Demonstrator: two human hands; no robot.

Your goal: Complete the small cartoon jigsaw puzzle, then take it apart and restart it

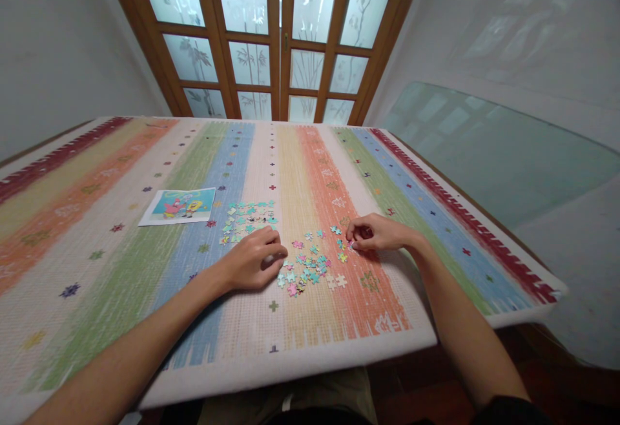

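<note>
- Head view: a person sits at a table covered by a striped cloth point(121, 270) with many colors.
- The left hand point(254, 260) rests on the cloth with its fingers curled in. It may be pressing on a small piece, but I cannot tell if it holds one.
- The right hand point(375, 232) has its fingertips pinched together, right at a puzzle piece on the orange stripe. It looks like it is picking that piece, but the piece is too small to be sure.
- Between the two hands lies a messy pile of loose puzzle pieces point(310, 267). They are pink, blue and yellow, and they are not joined.
- Just beyond the left hand sits a group of blue pieces point(247, 218). They lie close together and flat, like a part being sorted or started.
- Farther to the left lies a picture card point(178, 206) with cartoon figures on it, like a guide for the puzzle.
- I think the puzzle is only just begun. No big joined part shows yet, so nearly all of the pieces are left to fit.
- Behind the table stands a wooden door with frosted glass point(281, 37).
</note>
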